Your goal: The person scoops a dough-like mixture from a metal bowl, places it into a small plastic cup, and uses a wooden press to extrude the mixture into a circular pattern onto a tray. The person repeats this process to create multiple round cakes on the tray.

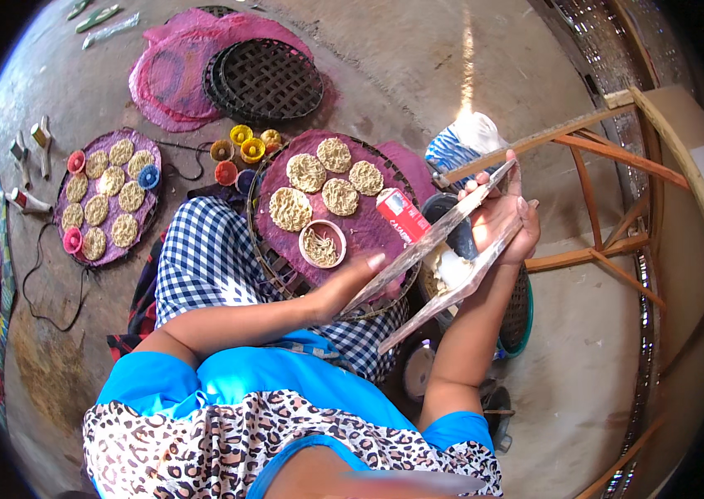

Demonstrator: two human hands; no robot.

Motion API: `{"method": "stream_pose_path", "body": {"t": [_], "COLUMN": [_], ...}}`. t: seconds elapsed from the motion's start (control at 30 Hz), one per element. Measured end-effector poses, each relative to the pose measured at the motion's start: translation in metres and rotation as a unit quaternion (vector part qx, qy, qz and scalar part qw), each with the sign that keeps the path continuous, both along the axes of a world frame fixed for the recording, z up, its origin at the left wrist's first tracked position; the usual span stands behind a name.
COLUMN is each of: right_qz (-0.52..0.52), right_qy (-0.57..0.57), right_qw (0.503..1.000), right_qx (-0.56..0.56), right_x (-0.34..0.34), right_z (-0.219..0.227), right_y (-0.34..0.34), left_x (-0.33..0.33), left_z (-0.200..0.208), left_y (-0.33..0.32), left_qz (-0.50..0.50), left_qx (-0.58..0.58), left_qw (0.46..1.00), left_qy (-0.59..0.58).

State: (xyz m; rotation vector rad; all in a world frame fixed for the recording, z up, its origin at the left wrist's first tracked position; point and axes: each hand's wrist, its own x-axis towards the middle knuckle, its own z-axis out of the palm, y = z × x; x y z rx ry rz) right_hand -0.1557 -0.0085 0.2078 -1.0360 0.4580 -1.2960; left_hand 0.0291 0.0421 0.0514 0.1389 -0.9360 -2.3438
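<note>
Above my lap I hold a wooden press (443, 229) made of two long pale bars, with whitish dough (452, 270) showing between them. My left hand (348, 287) is closed around the near end of one bar, its thumb lying along the top. At the far end my right hand (506, 224) grips both bars, palm facing up. Below the press lies a round tray (273, 229) lined with purple cloth. Several coiled noodle rounds (340, 197) rest on it, beside a small ring-shaped mould (321, 244) with strands inside and a red box (402, 214) partly covered by the press.
At left, another round tray (111, 200) carries noodle rounds with red and blue moulds. Yellow and red cup moulds (252, 150) sit between the trays. Dark woven trays (273, 79) lie on pink cloths (161, 83) farther off. A wooden frame (593, 200) stands at right near a blue-and-white bag (464, 141).
</note>
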Motion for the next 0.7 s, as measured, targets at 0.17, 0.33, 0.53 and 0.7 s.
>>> {"method": "stream_pose_path", "body": {"t": [0.17,0.33,0.53,0.7], "right_qz": [0.054,0.004,-0.028,-0.058], "right_qy": [-0.002,0.086,0.196,0.277], "right_qw": [0.993,0.956,0.91,0.877], "right_qx": [0.105,0.28,0.365,0.389], "right_x": [-0.004,0.007,0.012,0.027], "right_z": [-0.044,-0.103,-0.135,-0.134], "right_y": [-0.03,-0.065,-0.112,-0.124], "left_x": [-0.008,-0.009,-0.019,-0.02], "left_z": [-0.015,-0.043,-0.067,-0.07], "left_y": [0.021,0.028,0.013,0.008], "left_qz": [-0.406,-0.388,-0.367,-0.354], "left_qx": [0.212,0.299,0.328,0.307], "left_qw": [0.855,0.801,0.771,0.771], "left_qy": [0.242,0.344,0.403,0.431]}}
